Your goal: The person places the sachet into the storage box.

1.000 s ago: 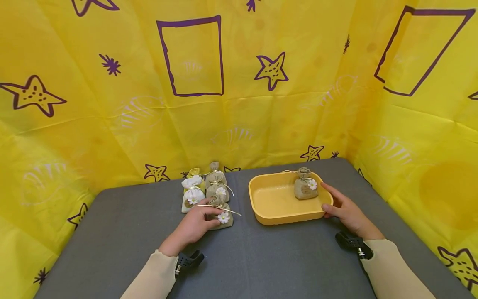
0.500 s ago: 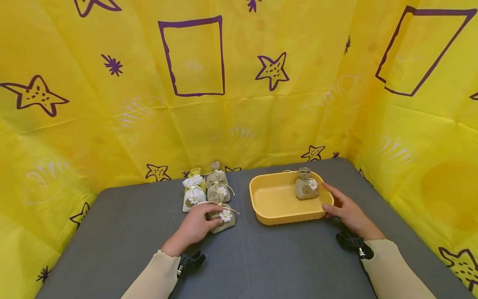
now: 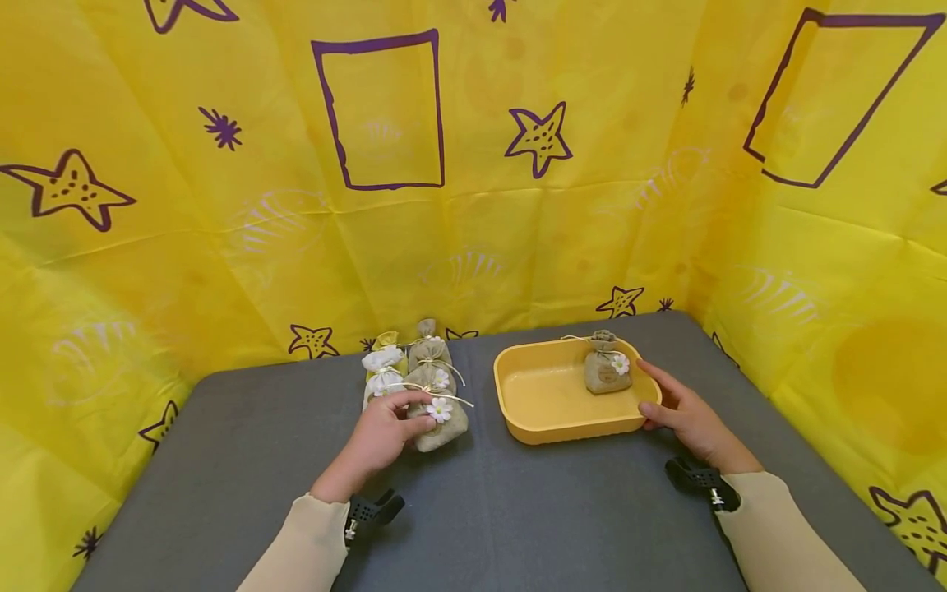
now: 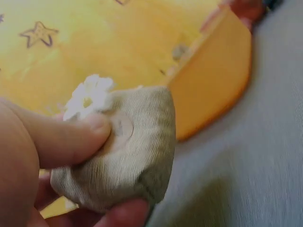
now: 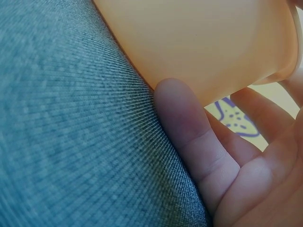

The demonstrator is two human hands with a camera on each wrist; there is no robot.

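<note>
My left hand [image 3: 381, 436] grips a small burlap pouch [image 3: 438, 422] with a white daisy and twine bow, raised a little off the grey table; in the left wrist view the thumb [image 4: 71, 137] presses into the pouch [image 4: 128, 156]. A yellow tray [image 3: 543, 427] stands to the right, with another burlap pouch [image 3: 607, 370] upright in its far right corner. My right hand [image 3: 684, 415] holds the tray's right rim, thumb against the outer wall [image 5: 189, 127].
Behind the lifted pouch stand a white pouch [image 3: 381, 374], a burlap pouch [image 3: 431, 358] and a yellow-green one [image 3: 386, 340]. Yellow patterned cloth walls [image 3: 473, 205] close in the back and right. The grey table [image 3: 518, 526] stretches toward me.
My left hand has closed on the nearest burlap pouch and lifted it slightly up and back off the table. The right hand and tray stay put.
</note>
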